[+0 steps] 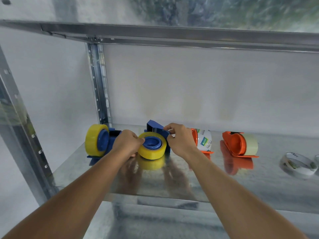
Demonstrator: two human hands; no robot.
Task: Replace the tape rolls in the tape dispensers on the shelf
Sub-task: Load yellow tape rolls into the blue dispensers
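Note:
A blue tape dispenser (156,129) lies on its side on the metal shelf (250,185), with a yellow tape roll (151,151) on its blue hub. My left hand (126,144) grips the left rim of that roll. My right hand (179,141) pinches the dispenser's blue front end beside the roll. To the left stands a second blue dispenser (112,140) loaded with a yellow roll (92,140). To the right are an orange dispenser with a printed white roll (205,140) and another orange dispenser (234,144) holding a pale roll (251,144).
A loose white tape roll (297,165) lies flat at the shelf's right, with another partly cut off at the frame edge. A slotted steel upright (99,83) stands at the back left and a shelf beam (172,34) runs overhead. A white wall closes the back.

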